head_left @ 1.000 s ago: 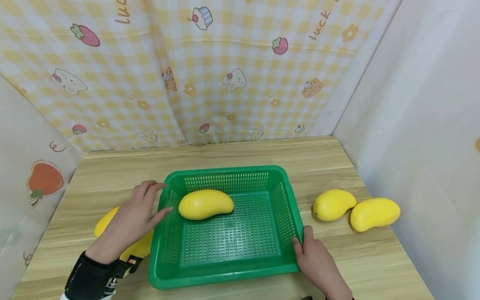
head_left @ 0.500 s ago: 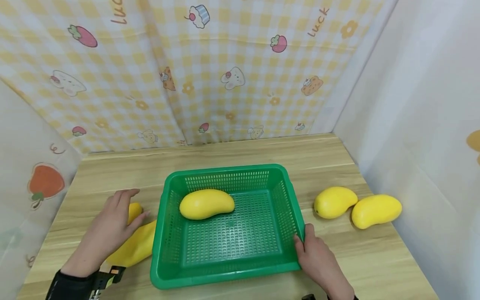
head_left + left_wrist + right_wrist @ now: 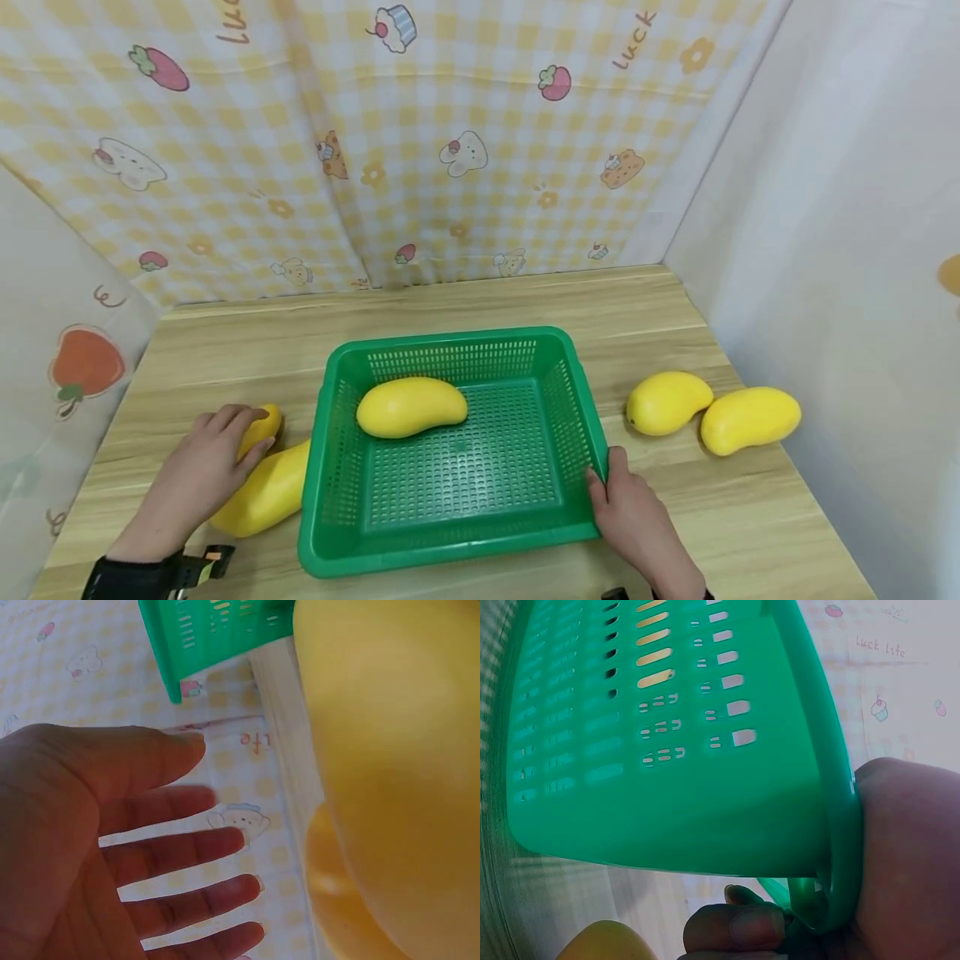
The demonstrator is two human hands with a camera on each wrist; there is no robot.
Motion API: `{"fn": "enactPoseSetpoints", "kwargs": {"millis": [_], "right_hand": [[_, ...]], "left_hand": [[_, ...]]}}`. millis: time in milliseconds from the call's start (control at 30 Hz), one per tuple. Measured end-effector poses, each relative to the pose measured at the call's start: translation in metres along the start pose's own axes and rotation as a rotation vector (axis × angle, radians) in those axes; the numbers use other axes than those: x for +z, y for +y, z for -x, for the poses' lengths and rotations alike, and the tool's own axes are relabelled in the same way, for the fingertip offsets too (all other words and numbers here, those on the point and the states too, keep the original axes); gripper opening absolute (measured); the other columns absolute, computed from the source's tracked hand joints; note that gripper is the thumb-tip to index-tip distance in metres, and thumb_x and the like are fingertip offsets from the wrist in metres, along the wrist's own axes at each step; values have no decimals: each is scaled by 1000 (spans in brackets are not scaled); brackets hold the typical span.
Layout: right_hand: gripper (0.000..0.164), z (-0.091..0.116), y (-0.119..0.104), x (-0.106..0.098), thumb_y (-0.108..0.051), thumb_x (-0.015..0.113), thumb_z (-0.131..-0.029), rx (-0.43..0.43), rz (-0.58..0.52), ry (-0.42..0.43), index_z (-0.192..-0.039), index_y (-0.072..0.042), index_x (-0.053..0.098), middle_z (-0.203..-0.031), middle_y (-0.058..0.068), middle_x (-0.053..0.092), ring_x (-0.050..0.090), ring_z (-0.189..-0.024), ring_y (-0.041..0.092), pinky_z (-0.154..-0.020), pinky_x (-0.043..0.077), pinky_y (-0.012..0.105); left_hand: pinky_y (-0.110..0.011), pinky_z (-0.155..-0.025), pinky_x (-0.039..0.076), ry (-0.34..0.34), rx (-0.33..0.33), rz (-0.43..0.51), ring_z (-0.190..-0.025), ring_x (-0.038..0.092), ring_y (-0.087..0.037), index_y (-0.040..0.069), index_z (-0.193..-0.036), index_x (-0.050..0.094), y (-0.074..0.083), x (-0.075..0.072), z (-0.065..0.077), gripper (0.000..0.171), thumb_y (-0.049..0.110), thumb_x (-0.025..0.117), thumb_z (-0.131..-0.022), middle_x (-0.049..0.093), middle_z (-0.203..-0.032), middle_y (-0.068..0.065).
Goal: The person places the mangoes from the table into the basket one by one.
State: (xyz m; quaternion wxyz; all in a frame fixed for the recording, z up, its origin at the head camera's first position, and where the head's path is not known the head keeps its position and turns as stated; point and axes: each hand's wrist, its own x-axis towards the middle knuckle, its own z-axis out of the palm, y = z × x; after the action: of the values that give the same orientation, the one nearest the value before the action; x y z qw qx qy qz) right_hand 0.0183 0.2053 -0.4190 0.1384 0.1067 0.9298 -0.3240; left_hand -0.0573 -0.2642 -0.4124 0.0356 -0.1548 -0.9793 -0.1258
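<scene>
My right hand (image 3: 641, 529) grips the rim of a green plastic basket (image 3: 465, 550) at its right side. In the right wrist view the fingers (image 3: 735, 928) curl under the rim and the thumb side lies over it. One yellow mango (image 3: 411, 408) lies inside the basket, toward its left. To the left of the basket, my left hand (image 3: 197, 467) is over a pair of mangoes: the far mango (image 3: 262, 429) at its fingertips and a near mango (image 3: 266, 496) beside the thumb. In the left wrist view its fingers (image 3: 187, 851) are extended and spread.
Two more mangoes, one mango (image 3: 667, 403) and another mango (image 3: 750, 421), lie side by side to the right of the basket. A wooden table (image 3: 450, 307) carries everything. Behind it hangs a checked cloth (image 3: 420, 125), with a white sheet (image 3: 847, 250) on the right.
My left hand has moved from the basket's left rim, left and nearer, to the mangoes beside it. The right hand has kept its grip, and the basket has stayed in place.
</scene>
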Motion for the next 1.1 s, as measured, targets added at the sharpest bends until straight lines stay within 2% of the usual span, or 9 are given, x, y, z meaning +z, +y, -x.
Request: {"fn": "enactPoseSetpoints", "kwargs": {"millis": [167, 400, 733, 1100], "right_hand": [[27, 0, -1, 0, -19, 45, -101, 3, 9, -1, -116, 2, 38, -64, 7, 47, 46, -50, 17, -45, 36, 32], [29, 0, -1, 0, -19, 46, -101, 0, 25, -3, -117, 3, 39, -64, 7, 46, 46, -50, 18, -45, 36, 31], [30, 0, -1, 0, -20, 46, -100, -4, 48, 14, -118, 3, 39, -64, 6, 47, 46, -51, 17, -45, 36, 31], [31, 1, -2, -1, -20, 46, -100, 7, 40, 4, -119, 3, 39, -66, 6, 48, 47, -51, 17, -45, 37, 31]], "left_hand": [[-58, -77, 44, -65, -10, -4, -98, 52, -45, -3, -97, 69, -6, 1, 3, 17, 10, 69, -85, 59, -106, -23], [-61, -69, 44, -122, -16, -45, -104, 47, -49, 4, -94, 73, -12, 7, 1, 11, 11, 67, -87, 56, -113, -25], [-68, -74, 38, -148, -72, -47, -109, 39, -54, 3, -96, 73, -20, 15, -2, 14, 11, 64, -89, 46, -123, -34], [-72, -75, 37, -179, -116, -23, -109, 32, -61, 3, -109, 68, -31, 19, 1, 21, 7, 63, -89, 35, -130, -36]]}}
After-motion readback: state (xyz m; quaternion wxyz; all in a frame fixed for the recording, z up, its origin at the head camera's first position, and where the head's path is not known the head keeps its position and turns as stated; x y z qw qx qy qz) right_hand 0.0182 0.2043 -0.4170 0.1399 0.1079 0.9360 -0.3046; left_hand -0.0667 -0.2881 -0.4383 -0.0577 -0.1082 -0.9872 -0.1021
